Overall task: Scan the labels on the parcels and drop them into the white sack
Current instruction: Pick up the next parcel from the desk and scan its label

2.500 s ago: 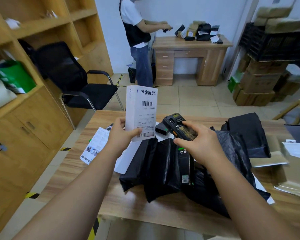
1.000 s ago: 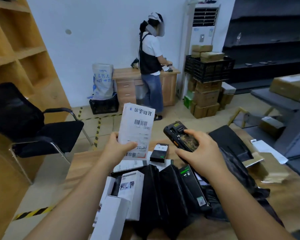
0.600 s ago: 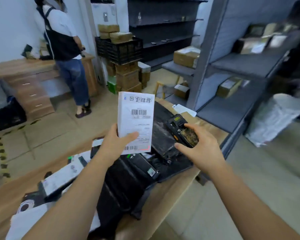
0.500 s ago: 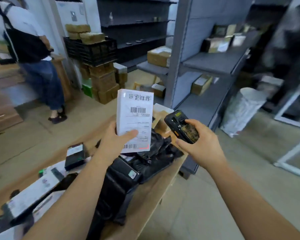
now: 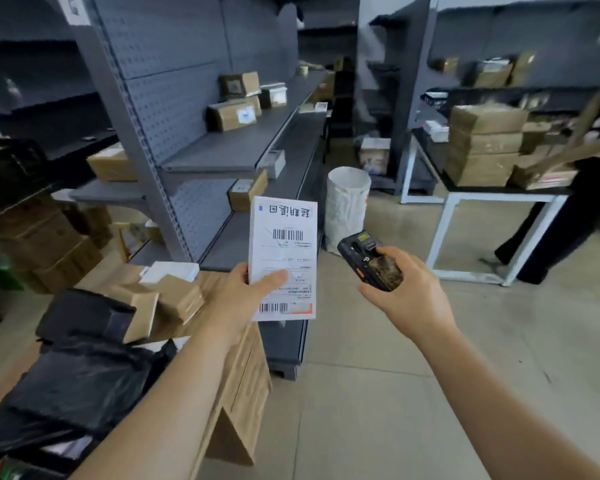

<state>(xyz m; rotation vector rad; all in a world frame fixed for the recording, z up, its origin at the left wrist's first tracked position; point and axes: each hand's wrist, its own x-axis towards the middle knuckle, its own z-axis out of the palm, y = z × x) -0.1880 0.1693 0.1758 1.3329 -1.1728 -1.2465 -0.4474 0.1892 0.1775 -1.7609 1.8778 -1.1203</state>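
My left hand [image 5: 244, 296] holds a flat white parcel [image 5: 284, 251] upright by its lower left corner, thumb across the printed label with its barcodes facing me. To its right, my right hand [image 5: 407, 292] grips a black handheld scanner [image 5: 368, 258], its head pointing away and to the upper left. The white sack [image 5: 346, 202] stands open on the floor beyond both hands, beside the end of the grey shelving. Black bagged parcels [image 5: 80, 372] and small brown boxes [image 5: 174, 299] lie on the wooden table at the lower left.
Grey metal shelving [image 5: 222, 150] with cardboard boxes runs along the left. A white-framed table [image 5: 492, 202] stacked with brown boxes stands at the right, with a person's dark-trousered legs [image 5: 561, 230] next to it. Tiled floor lies between me and the sack.
My view has swung right, away from the wooden table toward the shelving and the white sack. Both hands keep the same hold on the white parcel and the scanner.
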